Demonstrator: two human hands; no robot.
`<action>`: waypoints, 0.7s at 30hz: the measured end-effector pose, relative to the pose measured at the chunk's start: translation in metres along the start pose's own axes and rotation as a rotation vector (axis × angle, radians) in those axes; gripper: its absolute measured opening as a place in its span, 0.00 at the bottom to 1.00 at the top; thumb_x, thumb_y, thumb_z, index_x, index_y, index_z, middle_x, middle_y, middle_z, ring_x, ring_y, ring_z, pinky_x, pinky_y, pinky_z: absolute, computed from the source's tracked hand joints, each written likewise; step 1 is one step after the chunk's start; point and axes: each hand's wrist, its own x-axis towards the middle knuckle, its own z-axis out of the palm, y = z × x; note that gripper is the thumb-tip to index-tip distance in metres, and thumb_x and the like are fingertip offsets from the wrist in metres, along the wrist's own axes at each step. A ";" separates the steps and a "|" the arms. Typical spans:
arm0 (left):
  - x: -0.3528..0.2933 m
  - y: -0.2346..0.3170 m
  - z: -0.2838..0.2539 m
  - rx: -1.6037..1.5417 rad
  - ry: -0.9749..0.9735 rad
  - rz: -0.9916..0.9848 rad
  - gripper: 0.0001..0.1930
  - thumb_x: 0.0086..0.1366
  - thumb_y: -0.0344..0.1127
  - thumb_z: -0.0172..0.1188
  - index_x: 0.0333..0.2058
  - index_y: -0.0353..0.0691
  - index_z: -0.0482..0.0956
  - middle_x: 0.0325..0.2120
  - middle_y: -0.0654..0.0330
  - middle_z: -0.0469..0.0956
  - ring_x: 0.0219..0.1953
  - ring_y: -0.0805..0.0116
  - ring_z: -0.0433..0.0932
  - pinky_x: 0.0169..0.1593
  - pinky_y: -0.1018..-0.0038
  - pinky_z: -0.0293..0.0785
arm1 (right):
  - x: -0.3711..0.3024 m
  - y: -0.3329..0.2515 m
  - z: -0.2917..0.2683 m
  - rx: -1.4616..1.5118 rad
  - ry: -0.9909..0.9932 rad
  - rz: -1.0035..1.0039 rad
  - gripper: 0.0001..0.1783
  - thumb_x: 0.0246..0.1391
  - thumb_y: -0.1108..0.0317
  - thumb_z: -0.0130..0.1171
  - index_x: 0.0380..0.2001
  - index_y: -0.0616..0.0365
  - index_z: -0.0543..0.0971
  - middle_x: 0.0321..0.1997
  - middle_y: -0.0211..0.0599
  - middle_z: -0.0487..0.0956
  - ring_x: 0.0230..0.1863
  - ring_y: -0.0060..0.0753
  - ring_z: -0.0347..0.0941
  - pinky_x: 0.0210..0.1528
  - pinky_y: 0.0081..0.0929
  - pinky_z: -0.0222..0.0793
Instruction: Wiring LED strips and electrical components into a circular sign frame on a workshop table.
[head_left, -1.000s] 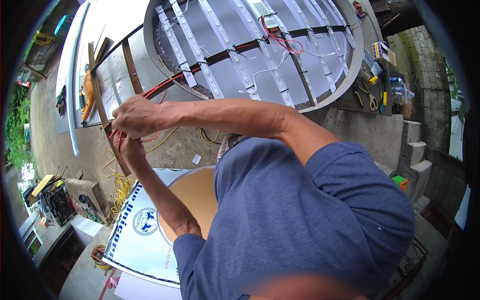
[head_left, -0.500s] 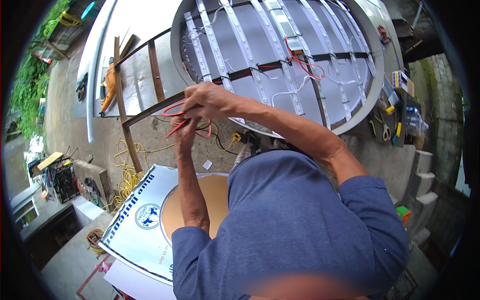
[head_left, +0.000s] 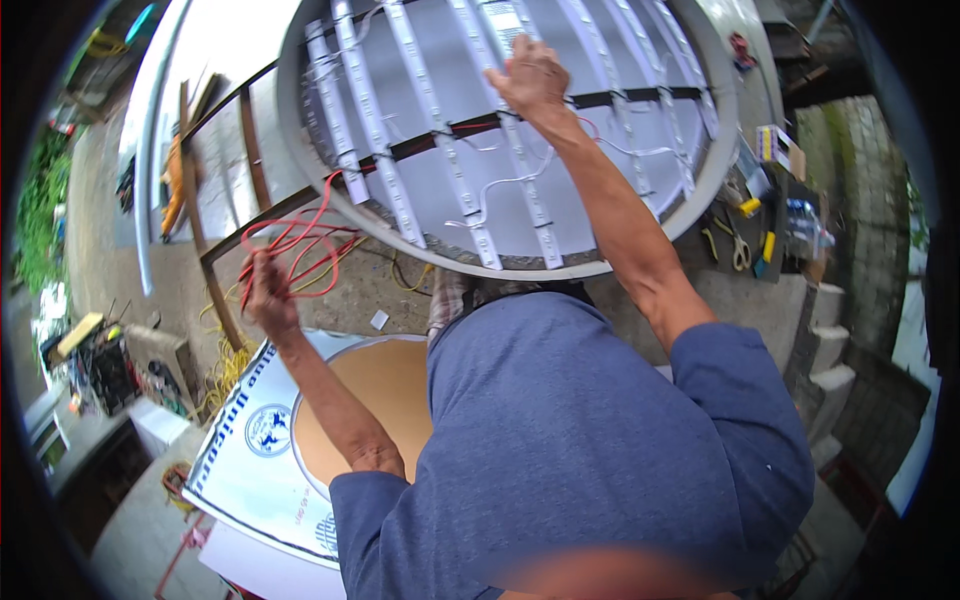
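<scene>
Exposure: bright, diffuse daylight.
Your view shows glare on the white tabletop (head_left: pixel 245 42), slight blur throughout, bowed edges and black corners.

Single head-worn fisheye view, looking steeply down from above, blue shirt (head_left: pixel 590 430) close and large in the lower middle, table (head_left: pixel 232 45) farther off, its near edge crossing the upper half

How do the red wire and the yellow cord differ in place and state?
The red wire is held in the left grip; the yellow cord lies on the floor. The red wire forms open loops, the yellow cord a denser tangle. Both are looped.
</scene>
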 end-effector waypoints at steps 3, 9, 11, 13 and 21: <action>0.011 0.001 -0.023 -0.049 -0.020 -0.001 0.08 0.71 0.35 0.60 0.41 0.36 0.82 0.19 0.71 0.69 0.14 0.85 0.51 0.17 0.82 0.42 | 0.010 0.010 0.016 -0.005 -0.198 0.037 0.16 0.48 0.68 0.59 0.41 0.63 0.78 0.31 0.51 0.84 0.41 0.52 0.84 0.46 0.42 0.79; 0.045 -0.001 -0.058 -0.161 0.008 -0.080 0.07 0.70 0.33 0.61 0.40 0.35 0.82 0.18 0.71 0.68 0.12 0.85 0.48 0.17 0.81 0.41 | -0.009 0.058 -0.021 0.736 -0.375 0.048 0.24 0.48 0.76 0.48 0.49 0.62 0.82 0.38 0.47 0.85 0.40 0.34 0.83 0.48 0.29 0.78; 0.060 -0.008 -0.058 -0.202 0.051 -0.133 0.06 0.69 0.32 0.61 0.39 0.35 0.82 0.18 0.70 0.70 0.12 0.84 0.49 0.16 0.81 0.42 | -0.019 0.095 -0.036 0.889 -0.505 -0.113 0.25 0.42 0.86 0.42 0.39 0.63 0.85 0.39 0.41 0.85 0.39 0.33 0.83 0.49 0.28 0.78; 0.072 -0.010 -0.056 -0.204 0.086 -0.169 0.05 0.69 0.31 0.62 0.37 0.36 0.81 0.18 0.68 0.72 0.11 0.84 0.49 0.16 0.81 0.42 | -0.032 0.117 -0.054 0.862 -0.575 -0.140 0.19 0.44 0.86 0.44 0.32 0.64 0.84 0.40 0.39 0.84 0.39 0.35 0.82 0.49 0.30 0.78; 0.111 -0.013 -0.062 -0.239 0.121 -0.219 0.06 0.67 0.31 0.64 0.36 0.34 0.81 0.20 0.66 0.74 0.11 0.83 0.49 0.17 0.81 0.44 | -0.063 0.118 -0.072 0.136 -0.311 -0.341 0.08 0.56 0.75 0.53 0.31 0.65 0.82 0.42 0.39 0.82 0.42 0.38 0.81 0.48 0.29 0.76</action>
